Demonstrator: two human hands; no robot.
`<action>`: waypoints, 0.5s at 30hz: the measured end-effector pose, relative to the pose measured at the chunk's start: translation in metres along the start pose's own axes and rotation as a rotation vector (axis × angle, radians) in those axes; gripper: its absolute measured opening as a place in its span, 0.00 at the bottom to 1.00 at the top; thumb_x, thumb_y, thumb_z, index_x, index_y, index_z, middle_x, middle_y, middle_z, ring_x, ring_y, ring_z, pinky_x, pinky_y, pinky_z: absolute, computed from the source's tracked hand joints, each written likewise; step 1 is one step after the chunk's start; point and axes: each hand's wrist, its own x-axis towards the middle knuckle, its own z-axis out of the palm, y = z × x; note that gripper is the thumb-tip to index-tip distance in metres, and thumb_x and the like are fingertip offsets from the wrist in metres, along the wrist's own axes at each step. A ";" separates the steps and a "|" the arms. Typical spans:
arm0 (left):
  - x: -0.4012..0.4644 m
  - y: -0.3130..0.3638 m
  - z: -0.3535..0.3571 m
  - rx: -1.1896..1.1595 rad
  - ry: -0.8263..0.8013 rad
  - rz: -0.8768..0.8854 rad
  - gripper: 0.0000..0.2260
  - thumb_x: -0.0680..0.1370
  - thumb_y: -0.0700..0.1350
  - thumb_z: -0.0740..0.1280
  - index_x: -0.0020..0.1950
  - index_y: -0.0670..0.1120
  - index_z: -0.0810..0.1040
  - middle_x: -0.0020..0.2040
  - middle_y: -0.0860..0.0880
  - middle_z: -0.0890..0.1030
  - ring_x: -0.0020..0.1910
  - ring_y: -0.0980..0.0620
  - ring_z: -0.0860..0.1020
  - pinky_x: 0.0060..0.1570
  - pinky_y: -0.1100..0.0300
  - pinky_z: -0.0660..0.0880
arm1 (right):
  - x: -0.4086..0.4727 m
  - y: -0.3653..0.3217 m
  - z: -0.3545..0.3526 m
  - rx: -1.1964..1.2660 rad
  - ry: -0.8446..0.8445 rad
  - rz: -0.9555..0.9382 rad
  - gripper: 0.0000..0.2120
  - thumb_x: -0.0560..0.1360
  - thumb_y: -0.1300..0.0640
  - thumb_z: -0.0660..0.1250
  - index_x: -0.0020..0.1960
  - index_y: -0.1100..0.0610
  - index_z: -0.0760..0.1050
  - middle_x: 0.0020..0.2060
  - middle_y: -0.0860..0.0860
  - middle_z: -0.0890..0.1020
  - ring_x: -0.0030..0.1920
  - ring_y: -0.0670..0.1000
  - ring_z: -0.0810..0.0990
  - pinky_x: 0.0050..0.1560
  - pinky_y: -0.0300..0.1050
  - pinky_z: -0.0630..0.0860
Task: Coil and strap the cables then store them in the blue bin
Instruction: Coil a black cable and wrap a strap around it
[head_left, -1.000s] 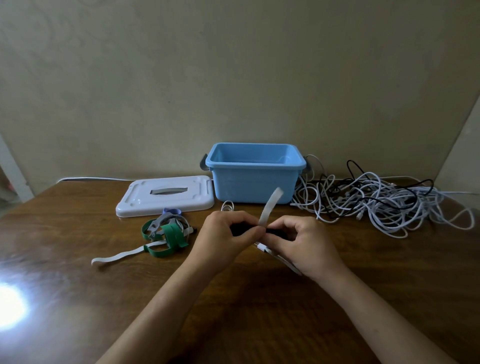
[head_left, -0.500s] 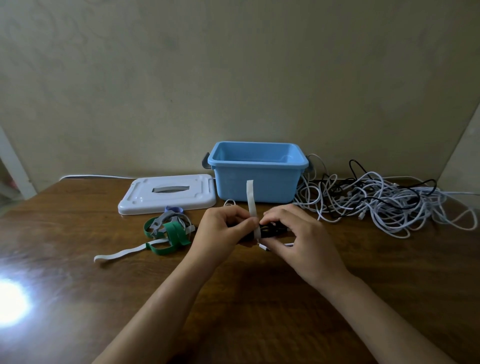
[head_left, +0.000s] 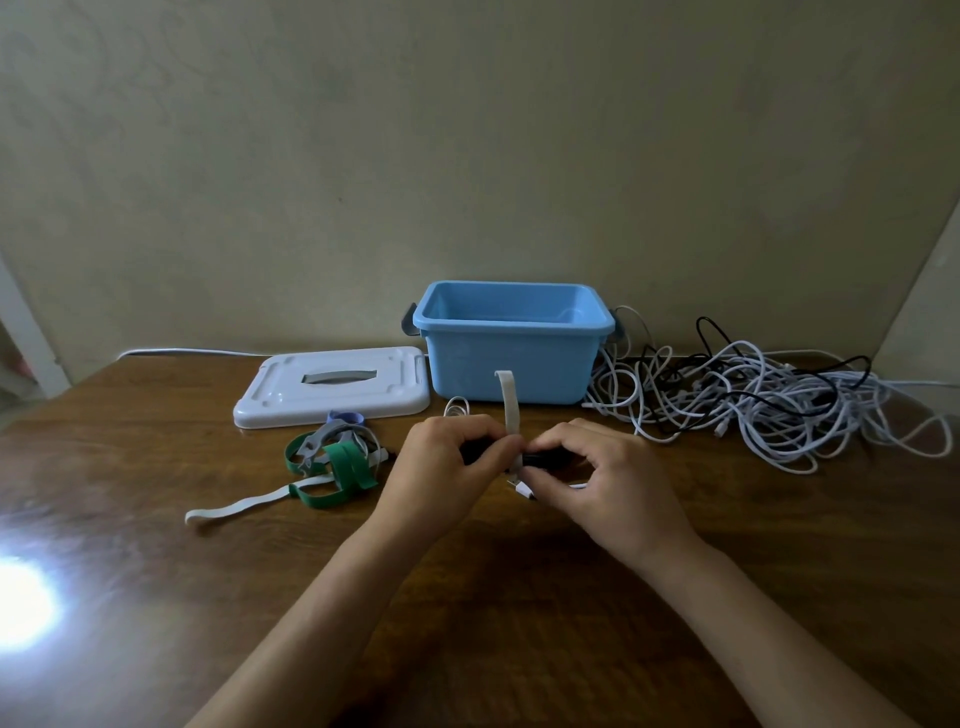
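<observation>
Cable coil, a small black bundle, sits at the centre of the frame, held just above the tabletop with its long axis running left to right between the two hands. Left hand has its fingers curled round the coil's left end, thumb meeting the base of a pale strap that stands nearly upright from the coil's middle. Right hand pinches the right end, fingertips just beside the strap's foot; a white plug pokes out below. My reading: the strap's free tail must fold down across the coil's short axis, and either hand is equally near it. Blue bin stands directly above the hands, open. The loose cable tangle lies to the right of the bin.
</observation>
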 end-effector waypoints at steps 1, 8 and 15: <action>0.000 0.001 0.000 0.016 0.001 0.019 0.06 0.78 0.47 0.71 0.43 0.58 0.82 0.37 0.59 0.81 0.40 0.61 0.79 0.38 0.69 0.73 | 0.001 0.001 0.000 0.010 -0.003 0.009 0.09 0.74 0.47 0.75 0.52 0.49 0.83 0.45 0.39 0.82 0.47 0.38 0.81 0.47 0.32 0.78; -0.001 0.002 -0.002 0.050 0.020 0.094 0.05 0.78 0.48 0.71 0.44 0.58 0.81 0.36 0.61 0.80 0.39 0.61 0.78 0.38 0.70 0.72 | 0.001 0.001 -0.002 0.133 -0.034 0.140 0.11 0.73 0.42 0.74 0.51 0.46 0.84 0.42 0.39 0.84 0.45 0.39 0.82 0.42 0.35 0.79; 0.000 0.001 -0.004 0.050 -0.065 0.091 0.04 0.77 0.48 0.72 0.50 0.55 0.85 0.39 0.62 0.82 0.42 0.63 0.80 0.39 0.72 0.73 | 0.003 0.001 -0.005 0.274 -0.105 0.261 0.17 0.69 0.36 0.71 0.47 0.47 0.84 0.40 0.44 0.85 0.42 0.45 0.83 0.45 0.52 0.82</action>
